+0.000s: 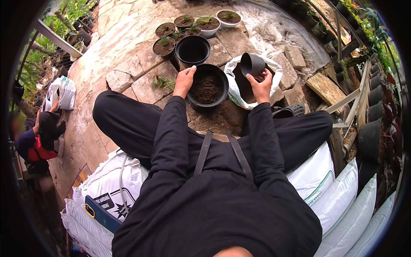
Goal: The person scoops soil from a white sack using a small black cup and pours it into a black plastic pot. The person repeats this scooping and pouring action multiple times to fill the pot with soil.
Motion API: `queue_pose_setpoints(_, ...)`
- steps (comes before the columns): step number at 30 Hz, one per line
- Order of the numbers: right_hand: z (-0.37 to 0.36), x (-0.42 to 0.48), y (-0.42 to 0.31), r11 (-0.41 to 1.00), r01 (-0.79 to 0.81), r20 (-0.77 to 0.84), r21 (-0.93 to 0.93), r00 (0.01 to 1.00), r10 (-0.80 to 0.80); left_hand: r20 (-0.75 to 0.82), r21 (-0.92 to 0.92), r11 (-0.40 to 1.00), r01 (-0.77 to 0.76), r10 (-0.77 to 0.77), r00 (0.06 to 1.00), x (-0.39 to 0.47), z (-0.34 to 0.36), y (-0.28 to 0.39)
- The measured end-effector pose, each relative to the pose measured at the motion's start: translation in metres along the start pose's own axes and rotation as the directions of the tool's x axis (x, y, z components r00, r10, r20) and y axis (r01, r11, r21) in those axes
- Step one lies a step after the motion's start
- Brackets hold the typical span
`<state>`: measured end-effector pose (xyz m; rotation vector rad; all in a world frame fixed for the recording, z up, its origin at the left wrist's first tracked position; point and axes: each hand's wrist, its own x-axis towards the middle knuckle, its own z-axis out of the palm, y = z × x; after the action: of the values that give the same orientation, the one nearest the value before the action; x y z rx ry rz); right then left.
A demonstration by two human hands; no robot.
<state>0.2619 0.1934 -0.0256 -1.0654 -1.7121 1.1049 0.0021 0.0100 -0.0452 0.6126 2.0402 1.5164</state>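
Between my knees stands a black plastic plant pot [224, 93], partly filled with dark soil [208, 90]. My left hand [185, 81] grips its left rim, thumb on top. In my right hand [260, 84] is a small black pot [252, 64], tilted over the open white sack [237, 100]. Loose dark soil [245, 88] shows inside the sack. Just beyond the soil-filled pot sits another black pot [192, 49] with no soil visible in it. Left of my left hand, a few uprooted grassy seedlings [163, 82] lie on the paving.
Several planted pots [184, 22] stand ahead on stone paving [125, 69]. Plastic sheeting [282, 29] lies front right. A clog [290, 110] rests by my right knee. Filled sacks [337, 189] flank me, with a phone [101, 213] on the left ones. Another person [32, 141] sits far left.
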Motion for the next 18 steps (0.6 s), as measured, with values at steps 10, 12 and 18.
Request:
queue_pose_setpoints(10, 0.015, -0.017, 0.043, 0.762, -0.11, -0.071, -0.638, 0.994, 0.084, -0.009, -0.002, 1.0, -0.005, 0.005, 1.0, -0.002, 0.0, 0.001)
queue_pose_setpoints(12, 0.021, -0.021, 0.047, 0.762, -0.102, -0.019, -0.639, 0.993, 0.117, -0.006, -0.005, 1.0, -0.013, 0.013, 1.0, -0.001, 0.0, 0.0)
queue_pose_setpoints(18, 0.027, -0.02, 0.067, 0.783, -0.145, 0.218, -0.605, 0.915, 0.339, -0.013, -0.013, 1.0, 0.015, -0.015, 1.0, -0.003, 0.002, 0.004)
